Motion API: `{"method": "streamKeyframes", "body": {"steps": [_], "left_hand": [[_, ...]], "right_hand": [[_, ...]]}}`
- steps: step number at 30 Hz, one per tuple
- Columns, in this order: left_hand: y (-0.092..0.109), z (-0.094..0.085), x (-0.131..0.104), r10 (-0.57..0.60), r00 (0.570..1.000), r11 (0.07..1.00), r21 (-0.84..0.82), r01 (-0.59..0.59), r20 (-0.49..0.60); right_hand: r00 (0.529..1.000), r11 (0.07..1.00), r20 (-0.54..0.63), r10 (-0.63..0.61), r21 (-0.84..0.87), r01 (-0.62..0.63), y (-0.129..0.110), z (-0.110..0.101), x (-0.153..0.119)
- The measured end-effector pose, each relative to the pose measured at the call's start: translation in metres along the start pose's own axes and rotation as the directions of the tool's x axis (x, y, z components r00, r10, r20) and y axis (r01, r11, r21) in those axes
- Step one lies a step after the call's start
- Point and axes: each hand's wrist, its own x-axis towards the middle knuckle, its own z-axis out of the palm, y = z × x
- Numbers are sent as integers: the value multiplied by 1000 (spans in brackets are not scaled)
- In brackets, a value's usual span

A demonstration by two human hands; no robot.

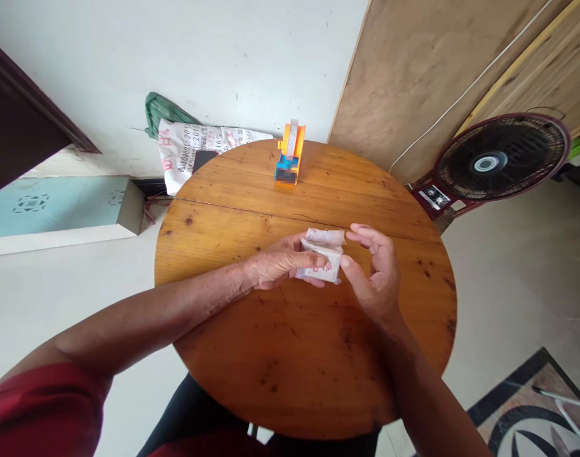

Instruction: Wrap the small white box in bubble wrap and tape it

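Observation:
My left hand (283, 261) is closed round a small white packet wrapped in clear plastic (328, 271), with the thumb on top and fingers underneath. Reddish marks show on the packet's face, and a flap of its wrapping stands up on the far side. Just right of the packet is my right hand (376, 270), its thumb and fingers apart with nothing between them. The right thumb tip is close to the packet's edge; whether it touches I cannot tell. Both hands are over the round wooden table (290, 355).
An orange and blue tape dispenser (290, 155) stands at the table's far edge. Behind it lie a printed white sack (180, 149) and a green bag (168, 111) against the wall. A dark red fan (490, 165) is at the right, a pale blue box (56, 206) at the left.

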Motion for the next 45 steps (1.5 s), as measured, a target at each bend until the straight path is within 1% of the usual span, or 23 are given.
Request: {"method": "streamKeyframes", "body": {"steps": [4, 8, 14, 17, 21, 24, 26, 34, 38, 41, 45], "left_hand": [[0, 1, -1, -24, 1000, 1000, 4, 24, 19], [-2, 5, -2, -26, 999, 999, 30, 26, 22], [-3, 9, -1, -18, 1000, 995, 99, 18, 4], [-4, 10, -1, 1, 1000, 993, 122, -2, 10], [-8, 10, 0, 16, 999, 991, 132, -19, 28], [-11, 7, 1, 30, 999, 989, 142, -35, 43], [-13, 5, 2, 45, 998, 986, 157, -49, 32], [-10, -3, 6, 89, 996, 982, 170, -85, -16], [-10, -4, 6, 84, 995, 988, 135, -75, -57], [-11, -3, 5, 86, 992, 992, 102, -76, -97], [-8, -2, 4, 86, 990, 995, 60, -79, -114]], "right_hand": [[1000, 999, 28, 3, -33, -2, -3, -5, 3], [999, 994, 38, -18, -104, 22, -8, -9, 6], [992, 964, 11, -128, -232, 127, -9, -15, 9], [986, 946, -12, -164, -285, 154, -9, -16, 8], [986, 945, -15, -164, -290, 152, -11, -16, 7], [989, 945, 5, -147, -295, 142, -15, -16, 7], [988, 940, 27, -154, -303, 155, -17, -16, 7], [957, 914, 121, -264, -284, 289, -24, -9, 3], [956, 913, 149, -252, -290, 286, -23, -4, -2], [957, 911, 150, -249, -298, 284, -22, -1, -4], [953, 893, 153, -261, -336, 299, -21, 2, -5]]}}
